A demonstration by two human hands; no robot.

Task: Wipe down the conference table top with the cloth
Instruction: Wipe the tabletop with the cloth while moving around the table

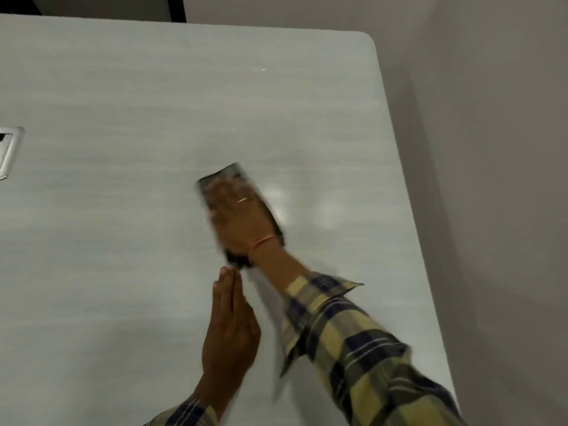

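The conference table top is pale grey with a rounded far right corner. A dark cloth lies flat on it near the middle, blurred by motion. My right hand is pressed flat on top of the cloth, fingers spread, so only the cloth's edges show around it. My left hand rests on the table just below, fingers straight and together, holding nothing, its fingertips close to the cloth's near end.
A metal cable-port cover is set into the table at the left edge of view. The table's right edge runs close to a beige wall. A small white speck lies toward the far corner.
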